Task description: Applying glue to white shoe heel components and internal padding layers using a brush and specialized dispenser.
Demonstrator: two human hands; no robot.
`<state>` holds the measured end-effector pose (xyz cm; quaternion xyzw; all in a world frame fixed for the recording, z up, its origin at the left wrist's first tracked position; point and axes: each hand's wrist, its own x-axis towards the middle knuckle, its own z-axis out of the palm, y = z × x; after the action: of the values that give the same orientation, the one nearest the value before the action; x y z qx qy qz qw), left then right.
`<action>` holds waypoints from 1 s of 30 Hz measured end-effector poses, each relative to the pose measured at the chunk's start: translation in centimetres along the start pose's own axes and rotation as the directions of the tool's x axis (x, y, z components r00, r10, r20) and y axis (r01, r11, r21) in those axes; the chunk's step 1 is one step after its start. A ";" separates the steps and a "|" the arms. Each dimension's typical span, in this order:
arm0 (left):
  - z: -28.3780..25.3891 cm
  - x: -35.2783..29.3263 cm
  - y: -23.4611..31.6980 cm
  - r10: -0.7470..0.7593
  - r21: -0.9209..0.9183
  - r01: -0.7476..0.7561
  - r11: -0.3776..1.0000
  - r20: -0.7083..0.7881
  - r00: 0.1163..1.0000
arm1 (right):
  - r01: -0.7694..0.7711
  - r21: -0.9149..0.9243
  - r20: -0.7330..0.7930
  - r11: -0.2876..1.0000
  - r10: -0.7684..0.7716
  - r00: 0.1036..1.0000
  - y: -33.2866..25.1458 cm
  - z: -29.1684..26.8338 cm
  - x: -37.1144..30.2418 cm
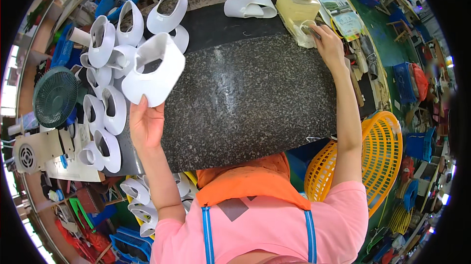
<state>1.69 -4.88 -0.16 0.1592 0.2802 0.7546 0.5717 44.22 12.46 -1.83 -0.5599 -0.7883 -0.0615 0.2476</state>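
My left hand point(146, 124) pinches the lower edge of a white shoe upper point(156, 85), holding it tilted up over the left side of the dark speckled work surface point(255, 102). Its large opening faces up. Off at the far right, my right hand point(327, 43) closes around a thin dark-handled tool point(314, 32) at the caked pale lip of a cream-yellow box point(297, 9); the tool's working end is hidden. More white uppers point(114, 109) stand clustered left of my left hand, and a single white upper point(250, 6) lies at the far edge.
A green fan point(55, 97) and a cream machine point(39, 152) are at the left. An orange-yellow basket point(382, 156) stands by my right arm. More white uppers point(139, 191) sit below the table at lower left. A colourful printed sheet point(346, 18) lies beyond my right hand.
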 end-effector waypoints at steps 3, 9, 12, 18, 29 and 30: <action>0.5 0.2 -2.1 0.068 0.134 -0.069 0.989 0.010 0.998 | 0.019 -0.093 -0.068 0.995 -0.026 0.997 -0.5 0.0 -1.6; 5.0 -1.2 -8.0 0.364 0.825 -0.542 0.161 0.461 0.809 | -0.197 -0.044 -0.223 0.979 0.183 0.958 -2.6 -1.6 -3.6; 3.8 -2.5 -11.5 0.154 0.457 -0.875 -0.159 0.887 0.436 | -0.371 0.192 -0.210 0.908 0.407 0.889 -1.7 -2.2 -3.7; 0.0 -6.0 -14.0 -0.230 0.362 -0.919 -0.155 0.892 0.390 | -0.427 0.838 0.543 -0.340 0.440 0.716 -4.1 -5.7 -6.2; -0.9 -7.8 -12.9 -0.227 0.401 -0.899 -0.175 0.873 0.433 | -0.016 0.541 0.261 0.841 -0.150 0.953 -16.1 -0.9 -9.7; -1.0 -7.8 -12.9 -0.216 0.381 -0.905 -0.189 0.883 0.417 | 0.031 0.582 0.249 0.813 -0.214 0.944 -16.1 -0.9 -9.9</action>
<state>13.46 -10.10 -8.12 0.8769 0.3644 0.3130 0.0180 32.31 -2.18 -2.66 -0.4100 -0.8336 0.2475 0.2752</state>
